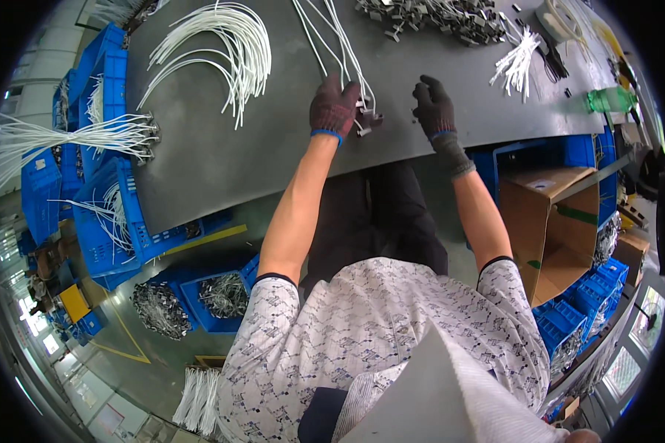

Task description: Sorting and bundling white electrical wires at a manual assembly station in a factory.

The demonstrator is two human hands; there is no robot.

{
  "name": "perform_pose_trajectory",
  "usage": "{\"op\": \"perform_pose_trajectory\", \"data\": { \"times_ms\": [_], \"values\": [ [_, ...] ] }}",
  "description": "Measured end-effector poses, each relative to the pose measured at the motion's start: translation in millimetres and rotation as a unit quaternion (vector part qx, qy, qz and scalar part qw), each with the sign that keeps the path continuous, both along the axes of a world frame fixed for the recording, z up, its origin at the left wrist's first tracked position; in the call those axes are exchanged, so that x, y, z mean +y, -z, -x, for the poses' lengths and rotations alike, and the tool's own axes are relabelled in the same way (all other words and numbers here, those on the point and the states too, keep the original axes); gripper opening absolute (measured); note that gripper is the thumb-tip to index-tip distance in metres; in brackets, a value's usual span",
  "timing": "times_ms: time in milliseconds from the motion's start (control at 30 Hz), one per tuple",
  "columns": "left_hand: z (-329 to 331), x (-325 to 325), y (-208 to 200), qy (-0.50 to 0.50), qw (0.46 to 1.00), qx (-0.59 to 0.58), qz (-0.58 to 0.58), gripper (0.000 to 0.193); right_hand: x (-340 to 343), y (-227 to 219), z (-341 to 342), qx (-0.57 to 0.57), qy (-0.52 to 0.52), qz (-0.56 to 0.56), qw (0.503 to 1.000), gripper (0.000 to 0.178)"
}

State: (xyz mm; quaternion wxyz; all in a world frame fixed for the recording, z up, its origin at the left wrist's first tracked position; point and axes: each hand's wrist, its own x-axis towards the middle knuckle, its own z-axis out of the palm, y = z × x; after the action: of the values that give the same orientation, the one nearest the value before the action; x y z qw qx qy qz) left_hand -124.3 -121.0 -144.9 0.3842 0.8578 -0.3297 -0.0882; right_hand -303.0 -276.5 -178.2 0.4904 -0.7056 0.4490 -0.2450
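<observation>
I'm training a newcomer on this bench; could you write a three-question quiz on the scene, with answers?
1. What is right beside the left grip?
A) thin white cables
B) a green bottle
C) a cardboard box

2. True or false: the right grip is without a glove.

3. Fill in: the curved white bundle lies on the table to the ____ of the left grip.

Key: 1. A; 2. False; 3. left.

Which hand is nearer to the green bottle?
Right: the right hand is over the table, left of the green bottle; the left hand is farther left, at some white cables.
</observation>
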Motion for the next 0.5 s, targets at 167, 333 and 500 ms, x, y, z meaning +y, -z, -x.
{"op": "perform_pose_trajectory", "data": {
  "times_ms": [167, 333, 500],
  "values": [
    [-35.8, 39.6, 17.0, -0.108, 0.994, -0.011, 0.025, 0.048, -67.3, 3.0, -70.7, 0.182, -0.050, 0.293, 0.937, 0.050],
    [-111.2, 136.1, 65.2, -0.261, 0.898, -0.331, -0.127, 0.042, -99.7, 20.4, -113.1, 0.152, -0.146, 0.297, 0.931, 0.045],
    [-143.4, 157.0, 41.1, -0.204, 0.907, 0.003, -0.369, 0.037, -78.6, 19.6, -91.9, 0.220, -0.093, 0.250, 0.938, 0.038]
  ]
}}
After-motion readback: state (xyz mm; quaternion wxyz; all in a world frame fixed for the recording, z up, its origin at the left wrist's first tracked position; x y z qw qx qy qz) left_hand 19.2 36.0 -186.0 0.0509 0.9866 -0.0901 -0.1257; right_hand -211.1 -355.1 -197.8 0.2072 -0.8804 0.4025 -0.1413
